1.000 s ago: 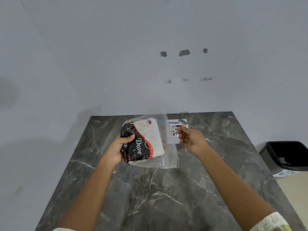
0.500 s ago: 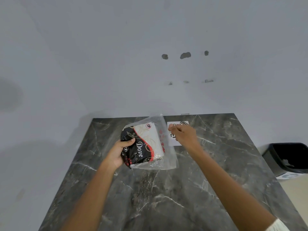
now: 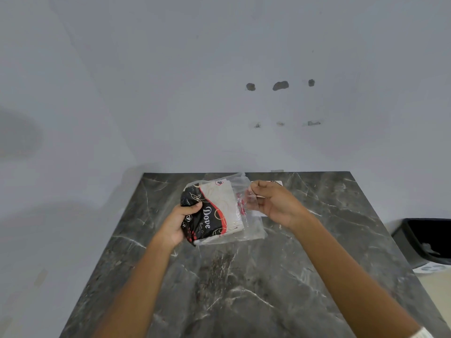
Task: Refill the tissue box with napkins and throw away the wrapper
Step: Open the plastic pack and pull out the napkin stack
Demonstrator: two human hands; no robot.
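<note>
Grey marble with pale veins made up the table [image 3: 244, 289], which stood against a plain wall marked by a few small holes. Off its right edge sat a black bin [image 3: 429, 240] on the floor, well apart from the work.

Above the far half of the table the person held the napkin pack [image 3: 214, 211], a black, red and cream bundle printed "Dove", inside its clear plastic wrapper [image 3: 251, 223]. The left hand [image 3: 178, 223] was curled around the pack's dark left end, thumb pressed over the top face. The right hand [image 3: 271, 203] had changed most: a second earlier it hovered just beside the wrapper with fingers loose, and now its thumb and fingers were closed on the slack, empty flap of plastic at the right side. A white card [image 3: 277, 183] lying flat behind it was nearly hidden by that hand, where before its print had shown plainly.

That shift suggested the opening step was under way, with the left hand anchoring the napkins while the right readied to pull or tear the film. The wrapper looked unbroken, so the napkins had not yet come out. No tissue box appeared in view, and the refill itself seemed not yet begun. Thin film of that kind would likely stretch before it gave.
</note>
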